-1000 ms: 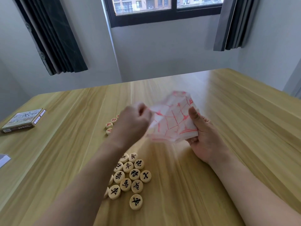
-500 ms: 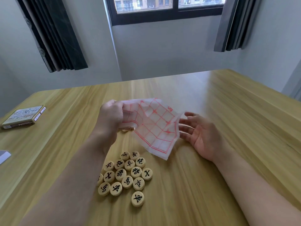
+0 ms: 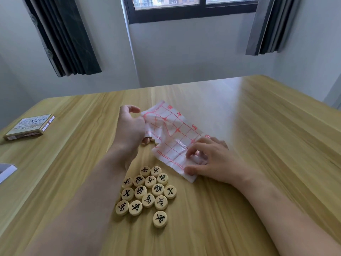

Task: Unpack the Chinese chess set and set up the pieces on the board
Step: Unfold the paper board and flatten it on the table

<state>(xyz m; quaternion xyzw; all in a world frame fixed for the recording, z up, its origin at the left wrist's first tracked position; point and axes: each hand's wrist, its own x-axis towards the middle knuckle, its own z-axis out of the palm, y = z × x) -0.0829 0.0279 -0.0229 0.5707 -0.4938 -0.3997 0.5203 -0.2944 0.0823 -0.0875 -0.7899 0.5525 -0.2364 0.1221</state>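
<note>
A thin white plastic board sheet (image 3: 172,132) with red grid lines lies partly unfolded and creased on the wooden table (image 3: 258,145). My left hand (image 3: 130,126) pinches its left edge. My right hand (image 3: 208,159) presses and grips its near right corner. A cluster of round wooden pieces with black characters (image 3: 147,193) sits face up just in front of the sheet. One or two more pieces (image 3: 147,140) peek out from under the sheet near my left hand.
The flat chess set box (image 3: 30,126) lies at the table's far left. A white object (image 3: 6,171) pokes in at the left edge. Behind the table are a wall, a window and dark curtains.
The sheet has gone from a crumpled bundle held in the air to a half-spread strip lying on the table. My right hand let go, then came down on its near corner.
</note>
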